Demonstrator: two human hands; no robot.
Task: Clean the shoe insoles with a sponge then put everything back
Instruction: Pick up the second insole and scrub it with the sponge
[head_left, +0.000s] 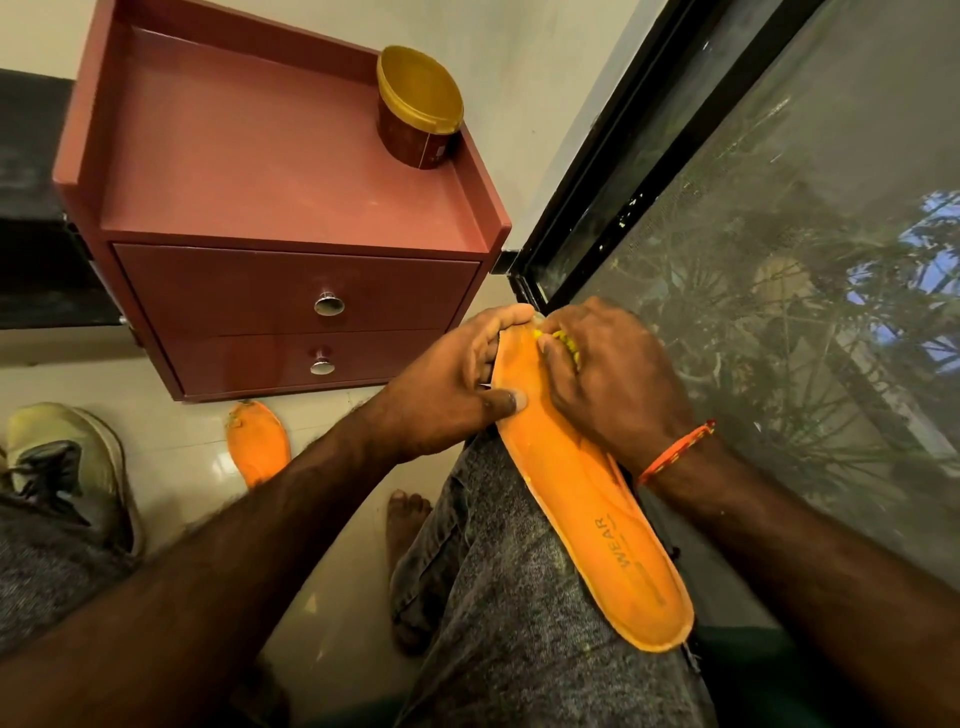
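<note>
1. One camera only, worn on the person's head, tipped steeply down over the lap.
2. It sits close above both forearms, facing the red cabinet (291, 171) and the window (779, 234) beyond.

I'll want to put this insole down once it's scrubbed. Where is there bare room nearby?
The cabinet top is bare across its left and front; only the gold-lidded jar stands in its back right corner. The tile floor is free between the shoe and the second insole. The lap is crowded: both hands work the held insole there.
</note>
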